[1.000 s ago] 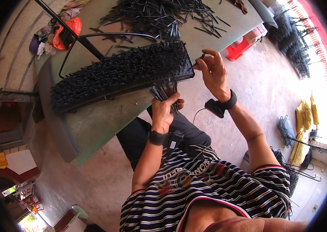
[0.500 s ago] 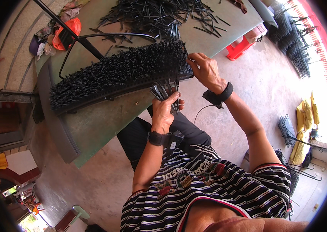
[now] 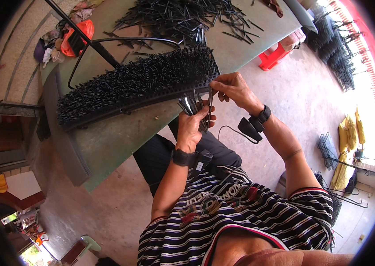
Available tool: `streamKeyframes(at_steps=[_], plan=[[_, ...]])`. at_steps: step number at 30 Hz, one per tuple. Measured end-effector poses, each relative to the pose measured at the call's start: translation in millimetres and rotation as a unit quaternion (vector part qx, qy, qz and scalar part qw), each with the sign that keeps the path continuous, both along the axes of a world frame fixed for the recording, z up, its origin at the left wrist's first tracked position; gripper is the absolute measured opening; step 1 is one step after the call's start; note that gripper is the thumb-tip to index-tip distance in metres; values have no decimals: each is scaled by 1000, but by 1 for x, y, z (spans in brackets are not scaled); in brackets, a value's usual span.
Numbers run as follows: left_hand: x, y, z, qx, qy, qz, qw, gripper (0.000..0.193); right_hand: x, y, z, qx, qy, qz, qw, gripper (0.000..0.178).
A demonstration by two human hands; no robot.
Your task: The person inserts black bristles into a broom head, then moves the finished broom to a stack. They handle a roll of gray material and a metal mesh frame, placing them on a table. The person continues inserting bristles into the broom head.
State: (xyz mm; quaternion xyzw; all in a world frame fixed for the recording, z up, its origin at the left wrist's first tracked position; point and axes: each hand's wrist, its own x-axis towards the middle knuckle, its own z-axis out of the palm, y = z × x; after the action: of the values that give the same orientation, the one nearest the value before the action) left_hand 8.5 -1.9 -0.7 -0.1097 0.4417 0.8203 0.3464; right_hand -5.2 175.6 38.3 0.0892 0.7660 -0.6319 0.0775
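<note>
A bunch of thin black plastic strips (image 3: 188, 105) is gripped in my left hand (image 3: 190, 132), at the table's near edge. My right hand (image 3: 236, 91) is closed in a pinch at the top end of one black strip (image 3: 210, 98), whose lower part is by my left fingers. Just beyond both hands lies a long black perforated frame (image 3: 152, 104), tilted up to the right. Dense short black strip ends (image 3: 130, 82) cover most of it like bristles. Bare rows of holes show along its near edge and right end.
A large pile of loose black strips (image 3: 169, 17) spreads over the far part of the green-grey tabletop (image 3: 116, 150). A black metal rod (image 3: 78, 31) and a bent wire loop stand behind the frame. At the far left lies an orange bag (image 3: 83, 37); a red stool (image 3: 272, 57) stands right of the table.
My right hand has come down and slightly left from the frame's right end to the strips in my left hand. My left hand has risen slightly rightward, still holding the bunch.
</note>
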Motion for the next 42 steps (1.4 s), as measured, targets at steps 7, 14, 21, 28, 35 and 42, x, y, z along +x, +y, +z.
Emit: streamKeyframes(at_steps=[7,14,21,28,35,42], plan=[[1,-1,-1,-58,41,-24,997,18,0,-1,-1,-78,68,-140,985,23],[1,2,-1,-49,44,-26,998,19,-4,1,2,-73,62,-125,987,23],[1,-1,-1,-56,42,-5,998,21,-4,3,1,-4,64,-123,990,20],[1,-11,-14,-2,5,6,1000,22,-8,8,6,-6,67,-137,988,18],[2,8,-5,-14,60,46,997,22,5,-13,-1,54,48,-51,996,18],[6,9,-5,-46,101,34,993,19,4,-1,-13,-24,73,-126,989,17]])
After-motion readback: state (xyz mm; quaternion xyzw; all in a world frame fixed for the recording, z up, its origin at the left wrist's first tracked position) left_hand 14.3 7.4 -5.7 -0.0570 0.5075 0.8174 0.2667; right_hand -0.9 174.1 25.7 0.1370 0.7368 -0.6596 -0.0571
